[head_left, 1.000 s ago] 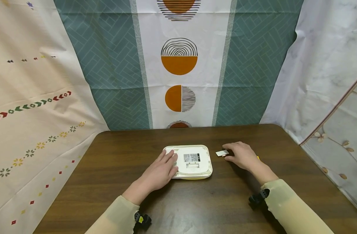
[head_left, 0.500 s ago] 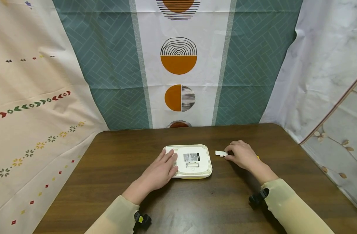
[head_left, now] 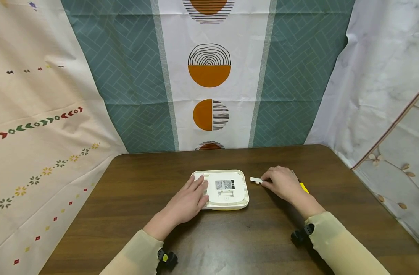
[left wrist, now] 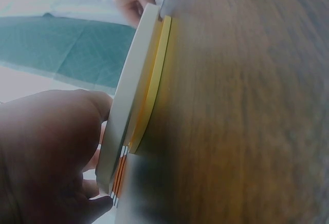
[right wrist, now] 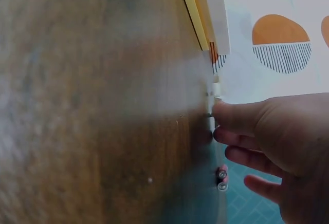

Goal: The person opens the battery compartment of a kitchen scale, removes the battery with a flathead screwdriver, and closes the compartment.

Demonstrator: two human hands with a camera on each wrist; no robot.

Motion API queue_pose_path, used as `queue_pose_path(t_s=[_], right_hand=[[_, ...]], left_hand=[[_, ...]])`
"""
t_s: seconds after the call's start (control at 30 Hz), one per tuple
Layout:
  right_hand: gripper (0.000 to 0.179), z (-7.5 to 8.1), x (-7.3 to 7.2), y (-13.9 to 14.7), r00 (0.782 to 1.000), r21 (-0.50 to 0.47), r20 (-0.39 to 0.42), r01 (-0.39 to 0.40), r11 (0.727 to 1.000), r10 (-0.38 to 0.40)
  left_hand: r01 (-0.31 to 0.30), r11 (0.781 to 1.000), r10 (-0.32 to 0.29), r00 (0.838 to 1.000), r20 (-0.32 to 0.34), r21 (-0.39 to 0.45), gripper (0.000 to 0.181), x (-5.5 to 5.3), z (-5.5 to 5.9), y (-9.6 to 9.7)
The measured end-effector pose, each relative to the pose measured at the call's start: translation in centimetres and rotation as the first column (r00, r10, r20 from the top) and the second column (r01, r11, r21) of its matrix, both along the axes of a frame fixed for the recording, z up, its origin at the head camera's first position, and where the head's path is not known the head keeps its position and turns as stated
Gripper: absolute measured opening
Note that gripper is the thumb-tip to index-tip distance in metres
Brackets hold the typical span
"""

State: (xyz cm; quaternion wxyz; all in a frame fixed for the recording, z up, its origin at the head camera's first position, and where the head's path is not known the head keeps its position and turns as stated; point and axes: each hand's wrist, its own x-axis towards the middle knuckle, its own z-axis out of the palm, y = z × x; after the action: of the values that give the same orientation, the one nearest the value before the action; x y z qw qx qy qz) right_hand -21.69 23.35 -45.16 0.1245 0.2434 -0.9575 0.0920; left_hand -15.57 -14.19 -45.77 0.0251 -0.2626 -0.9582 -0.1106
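A white device with a yellow underside (head_left: 242,191) lies on the table with its labelled back up and a small rectangular battery compartment (head_left: 226,194) uncovered. My left hand (head_left: 187,200) rests on its left end, fingers laid over the back. To the right of the device, my right hand (head_left: 281,182) pinches a small white battery cover (head_left: 255,180) between thumb and fingers, low over the table. The cover has a little tab on its near edge. In the right wrist view, the fingertips hide most of the cover.
A screwdriver with a yellow handle (head_left: 303,187) lies just beyond my right hand, partly hidden by it. Two small batteries (right wrist: 222,179) show end-on near the right fingers. The brown table (head_left: 134,191) ends at hanging patterned cloths (head_left: 141,114).
My right hand has shifted slightly left with the battery cover, which has turned a little. More of the screwdriver shows behind that hand. The left hand and the device stay put.
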Motion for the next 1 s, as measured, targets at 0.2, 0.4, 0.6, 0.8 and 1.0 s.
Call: queue_pose_path(t_s=[0.2, 0.4, 0.6, 0.8, 1.0], right_hand=[[0.007, 0.0, 0.0, -0.2, 0.999, -0.019, -0.034, 0.011, 1.0, -0.011], [0.008, -0.2, 0.2, -0.5, 0.997, -0.074, -0.06, 0.048, 0.996, -0.052], [0.007, 0.1, 0.8, -0.9, 0.994, -0.114, -0.079, 0.068, 0.991, -0.077], [0.007, 1.1, 1.7, -1.7, 0.99, -0.142, -0.114, 0.068, 0.988, -0.084], [0.008, 2.2, 2.5, -3.1, 0.988, -0.145, -0.15, 0.021, 0.989, -0.043]], left_hand=[[-0.001, 1.0, 0.001, 1.0, -0.001, 0.001, 0.06, 0.0, 0.1, 0.0], [-0.004, 1.0, 0.004, 1.0, -0.002, -0.004, 0.06, 0.0, 0.0, 0.0], [-0.007, 1.0, 0.007, 1.0, 0.005, -0.012, 0.061, -0.1, 0.1, 0.1], [-0.006, 1.0, 0.007, 1.0, 0.012, -0.012, 0.061, -0.1, 0.1, 0.1], [-0.007, 1.0, 0.007, 1.0, 0.006, -0.004, 0.061, -0.1, 0.1, 0.0]])
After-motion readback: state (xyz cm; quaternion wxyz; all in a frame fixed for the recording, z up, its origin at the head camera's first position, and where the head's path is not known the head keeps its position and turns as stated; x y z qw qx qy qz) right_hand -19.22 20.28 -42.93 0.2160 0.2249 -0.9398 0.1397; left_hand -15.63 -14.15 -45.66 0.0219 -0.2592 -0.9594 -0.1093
